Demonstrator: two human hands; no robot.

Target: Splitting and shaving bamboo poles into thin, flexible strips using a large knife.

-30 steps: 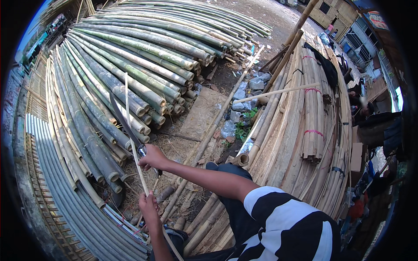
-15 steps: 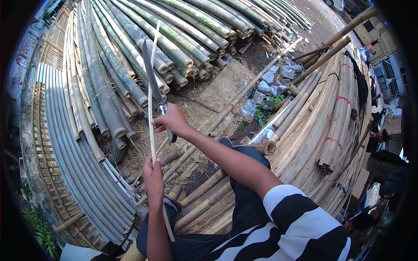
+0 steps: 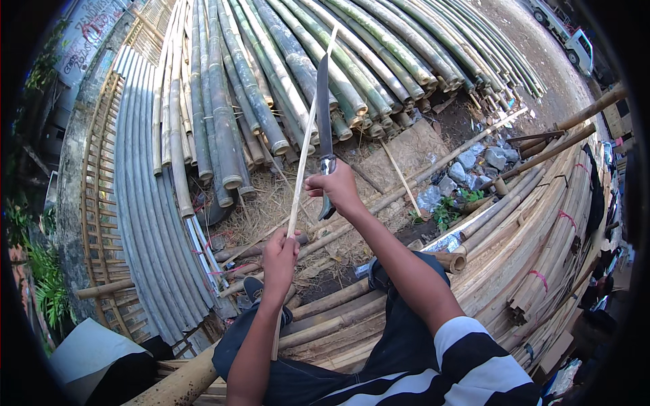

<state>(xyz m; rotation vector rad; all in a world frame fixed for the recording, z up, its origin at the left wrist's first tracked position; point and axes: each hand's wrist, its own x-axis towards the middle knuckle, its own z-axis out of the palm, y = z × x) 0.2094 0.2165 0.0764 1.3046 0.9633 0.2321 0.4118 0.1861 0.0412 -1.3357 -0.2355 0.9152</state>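
My left hand is closed round the lower part of a long, pale bamboo strip, which slants up and away from me. My right hand grips the handle of a machete. Its dark, broad blade points upward and away, close along the right side of the strip. Whether blade and strip touch I cannot tell. The strip's lower end runs down behind my left wrist toward my lap.
Thick bamboo poles lie piled ahead. Split bamboo bundles stretch along the right, near rubble and a leaning pole. Grey corrugated sheeting and a bamboo lattice are at the left. A white truck stands far right.
The view has swung left, so the surroundings appear farther right. The strip now tilts more to the right, with both hands still holding strip and machete. A thin loose strip now shows on the ground ahead.
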